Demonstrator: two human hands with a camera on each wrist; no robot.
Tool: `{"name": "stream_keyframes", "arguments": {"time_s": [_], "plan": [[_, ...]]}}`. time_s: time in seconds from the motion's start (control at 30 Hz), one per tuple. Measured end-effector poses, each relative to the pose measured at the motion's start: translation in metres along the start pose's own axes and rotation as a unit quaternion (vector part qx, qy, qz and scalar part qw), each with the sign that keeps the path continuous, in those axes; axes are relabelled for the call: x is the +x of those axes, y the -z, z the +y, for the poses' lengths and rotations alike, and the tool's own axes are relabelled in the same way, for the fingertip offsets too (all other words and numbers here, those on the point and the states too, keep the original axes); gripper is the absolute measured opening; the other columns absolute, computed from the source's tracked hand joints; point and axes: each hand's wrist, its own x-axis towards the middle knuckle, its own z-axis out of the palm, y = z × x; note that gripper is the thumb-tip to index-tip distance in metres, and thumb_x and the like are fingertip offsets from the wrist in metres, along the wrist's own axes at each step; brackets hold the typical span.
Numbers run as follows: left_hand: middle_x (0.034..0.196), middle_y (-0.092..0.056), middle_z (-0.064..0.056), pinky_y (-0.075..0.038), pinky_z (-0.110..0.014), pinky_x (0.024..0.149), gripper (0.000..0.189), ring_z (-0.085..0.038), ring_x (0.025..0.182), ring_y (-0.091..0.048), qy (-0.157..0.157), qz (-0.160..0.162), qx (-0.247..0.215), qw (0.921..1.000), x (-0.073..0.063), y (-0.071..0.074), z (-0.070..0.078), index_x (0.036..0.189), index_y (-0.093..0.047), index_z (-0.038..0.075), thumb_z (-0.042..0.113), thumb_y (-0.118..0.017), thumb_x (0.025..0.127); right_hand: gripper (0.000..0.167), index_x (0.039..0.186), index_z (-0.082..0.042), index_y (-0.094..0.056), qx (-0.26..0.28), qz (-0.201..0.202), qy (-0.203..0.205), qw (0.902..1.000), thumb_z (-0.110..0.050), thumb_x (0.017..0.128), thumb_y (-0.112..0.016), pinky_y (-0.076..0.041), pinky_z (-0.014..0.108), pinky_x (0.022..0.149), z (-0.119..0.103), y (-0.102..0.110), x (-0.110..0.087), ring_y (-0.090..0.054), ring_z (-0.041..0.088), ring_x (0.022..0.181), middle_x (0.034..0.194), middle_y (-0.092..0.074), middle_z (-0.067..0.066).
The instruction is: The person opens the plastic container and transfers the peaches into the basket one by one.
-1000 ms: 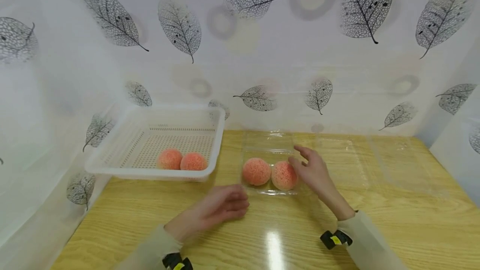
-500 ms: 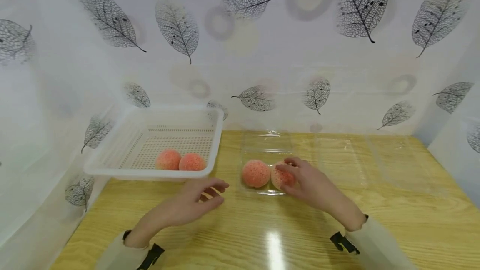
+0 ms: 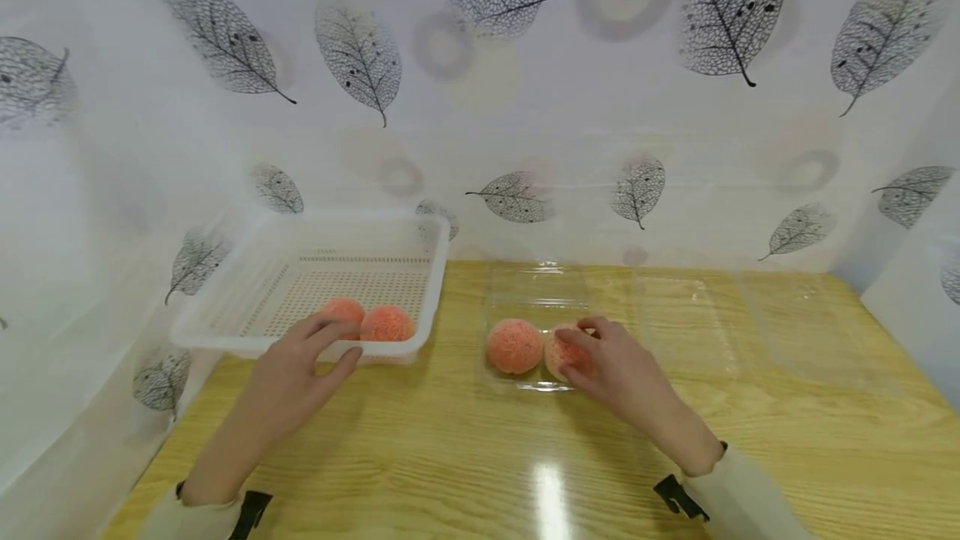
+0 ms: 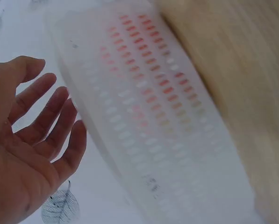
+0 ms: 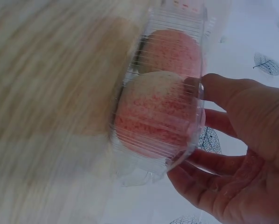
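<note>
My left hand (image 3: pixel 288 377) is over the front rim of a white perforated plastic basket (image 3: pixel 187 332), fingers loosely bent and holding nothing. Beneath its fingertips, a pink-and-cream ball (image 3: pixel 344 308) lies in the basket, partly hidden; another pink-and-cream ball (image 3: pixel 387 324) lies beside it. In the left wrist view that hand (image 4: pixel 41 130) stays apart from the basket wall (image 4: pixel 130 154). My right hand (image 3: pixel 626 377) curls thumb and fingers round a pink-and-cream ball (image 3: pixel 567 355) in a clear plastic clamshell box (image 3: pixel 498 380). A similar ball (image 3: pixel 514 346) sits left of it. The box's lid (image 3: pixel 532 280) is raised.
Two more clear plastic boxes, a nearer one (image 3: pixel 682 323) and a farther one (image 3: pixel 802 323), lie on the right of the wood-grain table (image 3: pixel 450 457). A white leaf-print sheet (image 3: pixel 570 123) hangs behind and at both sides.
My left hand has moved left, from beside the clear box to above the basket's front rim. My right hand has shifted slightly and now lies further over the right ball.
</note>
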Motion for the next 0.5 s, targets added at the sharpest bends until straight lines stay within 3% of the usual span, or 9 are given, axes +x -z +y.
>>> {"name": "stream_keyframes", "arguments": {"time_s": [0.27, 0.5], "plan": [[0.1, -0.072, -0.007, -0.051, -0.046, 0.068, 0.029, -0.028, 0.088, -0.068, -0.021, 0.035, 0.031, 0.9987, -0.009, 0.001, -0.02, 0.101, -0.078, 0.011, 0.008, -0.088, 0.075, 0.042, 0.115, -0.011, -0.074, -0.038, 0.058, 0.022, 0.9973, -0.02, 0.078, -0.09, -0.056, 0.036, 0.058, 0.0, -0.008, -0.003, -0.064, 0.031, 0.089, 0.107, -0.067, 0.017], [0.098, -0.073, -0.007, -0.048, -0.054, 0.067, 0.028, -0.032, 0.087, -0.068, 0.007, 0.038, 0.06, 0.9974, -0.014, 0.005, -0.024, 0.098, -0.078, 0.014, 0.014, -0.09, 0.073, 0.044, 0.116, -0.012, -0.073, -0.054, 0.073, 0.023, 0.9956, -0.024, 0.078, -0.09, -0.053, 0.034, 0.051, -0.002, -0.013, -0.004, -0.062, 0.031, 0.084, 0.106, -0.067, 0.018]]}}
